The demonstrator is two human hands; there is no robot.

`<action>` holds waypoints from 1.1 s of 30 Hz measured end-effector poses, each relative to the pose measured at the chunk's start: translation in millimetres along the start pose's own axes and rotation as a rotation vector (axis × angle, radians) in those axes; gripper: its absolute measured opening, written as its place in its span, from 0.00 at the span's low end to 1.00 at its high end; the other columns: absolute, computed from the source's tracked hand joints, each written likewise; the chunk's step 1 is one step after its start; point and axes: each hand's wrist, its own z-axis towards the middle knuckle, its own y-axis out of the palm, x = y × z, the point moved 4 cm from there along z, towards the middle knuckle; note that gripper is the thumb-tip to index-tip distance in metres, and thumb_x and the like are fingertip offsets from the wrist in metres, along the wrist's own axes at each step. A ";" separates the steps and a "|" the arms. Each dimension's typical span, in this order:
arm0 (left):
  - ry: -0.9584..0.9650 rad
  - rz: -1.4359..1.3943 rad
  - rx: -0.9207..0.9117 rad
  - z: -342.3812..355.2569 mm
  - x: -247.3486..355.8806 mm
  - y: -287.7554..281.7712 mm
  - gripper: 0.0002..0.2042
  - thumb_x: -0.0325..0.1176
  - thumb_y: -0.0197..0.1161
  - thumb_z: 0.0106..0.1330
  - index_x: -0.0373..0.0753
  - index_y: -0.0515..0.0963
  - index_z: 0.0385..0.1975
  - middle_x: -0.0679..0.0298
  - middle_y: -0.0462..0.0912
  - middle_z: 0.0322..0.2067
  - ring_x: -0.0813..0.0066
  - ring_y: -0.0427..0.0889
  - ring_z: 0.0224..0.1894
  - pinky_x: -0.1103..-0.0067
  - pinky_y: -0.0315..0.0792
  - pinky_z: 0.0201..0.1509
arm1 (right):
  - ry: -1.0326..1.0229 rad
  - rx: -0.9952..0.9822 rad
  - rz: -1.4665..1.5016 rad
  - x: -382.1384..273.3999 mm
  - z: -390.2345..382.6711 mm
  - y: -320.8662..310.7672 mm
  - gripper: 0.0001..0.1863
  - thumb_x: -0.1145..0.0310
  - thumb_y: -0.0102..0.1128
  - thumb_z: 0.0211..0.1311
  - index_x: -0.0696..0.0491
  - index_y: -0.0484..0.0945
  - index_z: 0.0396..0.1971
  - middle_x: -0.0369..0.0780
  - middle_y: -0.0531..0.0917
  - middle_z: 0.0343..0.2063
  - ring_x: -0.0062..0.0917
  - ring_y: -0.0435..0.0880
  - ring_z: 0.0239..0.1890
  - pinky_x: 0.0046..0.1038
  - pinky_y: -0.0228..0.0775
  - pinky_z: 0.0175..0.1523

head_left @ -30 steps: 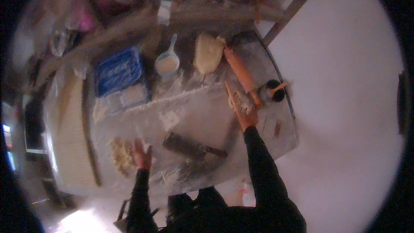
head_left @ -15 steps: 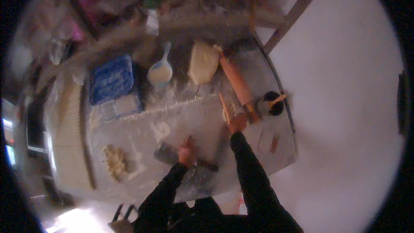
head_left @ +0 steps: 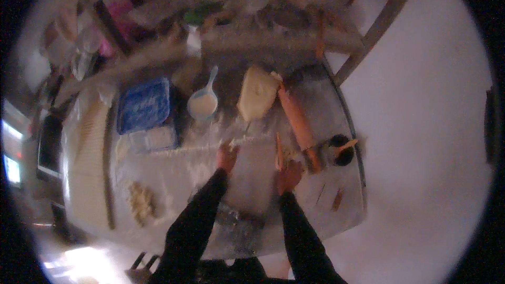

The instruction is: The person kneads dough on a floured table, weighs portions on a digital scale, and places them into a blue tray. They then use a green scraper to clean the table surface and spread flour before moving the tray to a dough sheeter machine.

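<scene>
My left hand (head_left: pixel 227 159) reaches to a pale floury line (head_left: pixel 250 140) across the worktop; its fingers are blurred, and I cannot make out whether they pinch anything. My right hand (head_left: pixel 289 177) lies at the near end of a thin orange-brown stick (head_left: pixel 279 148), with some pale crumbs beside it; its grip is too blurred to tell. To the right of the stick lies a large rolling pin (head_left: pixel 296 115). A block of pale dough (head_left: pixel 256 94) sits beyond my hands. Nearer me, a dark flat tool (head_left: pixel 251 217) lies partly behind my left forearm.
At the left are a blue tray (head_left: pixel 144 106), a ladle of white powder (head_left: pixel 203 105), dough pieces (head_left: pixel 140 203) and a long ridged pale slab (head_left: pixel 92 171). A dark pot (head_left: pixel 342 150) with a stick stands at the right edge. A cluttered shelf (head_left: pixel 231 42) runs behind.
My left hand has moved away from the dark flat tool, forward to the floury line. The right hand has shifted slightly toward me. The whole view has shifted a little.
</scene>
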 end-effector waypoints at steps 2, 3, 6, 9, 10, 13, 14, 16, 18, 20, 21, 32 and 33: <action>-0.017 0.241 -0.175 48.4 24.4 7.4 0.19 0.40 0.62 0.56 0.35 0.73 0.43 0.56 0.77 0.40 0.63 0.76 0.42 0.70 0.69 0.46 | 0.003 0.038 -0.025 1.9 1.4 -9.9 0.22 0.60 0.55 0.52 0.54 0.72 0.47 0.48 0.74 0.45 0.43 0.68 0.52 0.42 0.59 0.54; 0.015 -0.065 -0.080 57.8 23.4 9.5 0.18 0.41 0.62 0.56 0.35 0.74 0.41 0.58 0.77 0.38 0.65 0.76 0.40 0.69 0.69 0.44 | 0.013 0.102 -0.017 1.9 -10.2 -6.3 0.20 0.61 0.54 0.53 0.55 0.73 0.45 0.48 0.74 0.44 0.43 0.69 0.51 0.42 0.60 0.53; -0.050 -0.668 0.133 103.2 -1.1 20.6 0.16 0.42 0.64 0.55 0.35 0.77 0.35 0.64 0.77 0.31 0.73 0.74 0.32 0.70 0.67 0.34 | -0.054 0.180 -0.007 -4.4 -8.5 3.7 0.18 0.62 0.53 0.54 0.56 0.74 0.42 0.47 0.75 0.44 0.43 0.70 0.49 0.43 0.61 0.53; -0.156 -0.755 0.305 133.6 -9.2 29.4 0.15 0.42 0.66 0.54 0.35 0.77 0.28 0.66 0.76 0.25 0.77 0.72 0.26 0.74 0.65 0.26 | -0.125 0.130 0.043 -9.0 -9.6 18.8 0.17 0.64 0.52 0.55 0.56 0.74 0.43 0.47 0.75 0.44 0.43 0.70 0.50 0.44 0.60 0.53; -0.180 -0.769 0.279 137.7 4.1 40.2 0.14 0.41 0.66 0.54 0.34 0.77 0.27 0.66 0.76 0.23 0.78 0.72 0.24 0.76 0.65 0.25 | -0.139 0.095 0.048 -4.2 -9.7 20.1 0.17 0.65 0.52 0.55 0.56 0.73 0.43 0.47 0.75 0.44 0.43 0.70 0.50 0.45 0.60 0.53; -0.144 -0.993 -0.027 127.8 60.2 66.7 0.14 0.39 0.68 0.52 0.33 0.77 0.25 0.67 0.75 0.21 0.79 0.73 0.22 0.81 0.65 0.23 | 0.123 -0.200 0.103 27.1 -10.1 28.7 0.28 0.65 0.56 0.53 0.53 0.64 0.56 0.46 0.63 0.58 0.40 0.56 0.63 0.49 0.48 0.60; -0.146 -1.069 -0.011 128.5 58.5 74.2 0.14 0.38 0.69 0.51 0.33 0.77 0.25 0.67 0.75 0.21 0.79 0.73 0.21 0.82 0.65 0.22 | 0.102 -0.206 0.094 26.9 -7.9 26.7 0.28 0.65 0.55 0.53 0.53 0.64 0.56 0.46 0.63 0.58 0.41 0.56 0.63 0.49 0.47 0.60; -0.102 -1.062 0.047 137.3 36.2 65.6 0.14 0.36 0.69 0.51 0.31 0.77 0.27 0.67 0.75 0.22 0.78 0.73 0.20 0.82 0.66 0.22 | 0.042 -0.239 0.114 6.4 -9.9 24.1 0.28 0.65 0.55 0.54 0.53 0.64 0.56 0.45 0.63 0.58 0.41 0.56 0.63 0.49 0.46 0.61; -0.081 -0.959 0.087 142.4 20.8 61.4 0.14 0.34 0.69 0.51 0.31 0.77 0.31 0.67 0.76 0.22 0.76 0.74 0.21 0.80 0.66 0.22 | -0.020 -0.264 0.112 -3.6 -6.4 21.6 0.28 0.65 0.55 0.53 0.53 0.64 0.56 0.44 0.63 0.58 0.41 0.55 0.63 0.49 0.45 0.61; -0.162 -0.929 0.053 135.0 56.3 83.6 0.13 0.33 0.67 0.53 0.33 0.77 0.36 0.67 0.76 0.23 0.76 0.74 0.22 0.79 0.67 0.24 | 0.019 -0.237 0.078 19.0 -2.2 25.7 0.29 0.64 0.55 0.53 0.53 0.63 0.56 0.43 0.64 0.58 0.41 0.55 0.63 0.49 0.44 0.62; -0.124 -0.757 0.018 135.9 58.6 85.4 0.14 0.33 0.65 0.54 0.35 0.76 0.38 0.67 0.77 0.24 0.75 0.74 0.23 0.79 0.68 0.25 | 0.045 -0.221 0.090 21.6 -3.8 26.7 0.28 0.64 0.55 0.53 0.53 0.63 0.56 0.43 0.64 0.58 0.41 0.55 0.63 0.49 0.44 0.62; 0.217 -0.523 -0.139 128.5 65.5 63.9 0.17 0.34 0.58 0.59 0.45 0.71 0.50 0.66 0.70 0.23 0.76 0.69 0.24 0.79 0.64 0.27 | -0.015 -0.167 0.099 9.3 7.9 7.8 0.22 0.62 0.51 0.56 0.56 0.67 0.50 0.45 0.70 0.52 0.42 0.64 0.56 0.46 0.53 0.57; 0.181 -0.571 -0.127 120.7 77.4 60.8 0.15 0.36 0.57 0.60 0.44 0.72 0.48 0.68 0.68 0.22 0.78 0.68 0.24 0.80 0.63 0.26 | 0.044 -0.270 0.098 12.4 6.7 11.0 0.25 0.63 0.54 0.54 0.54 0.65 0.53 0.43 0.67 0.55 0.42 0.61 0.59 0.47 0.51 0.58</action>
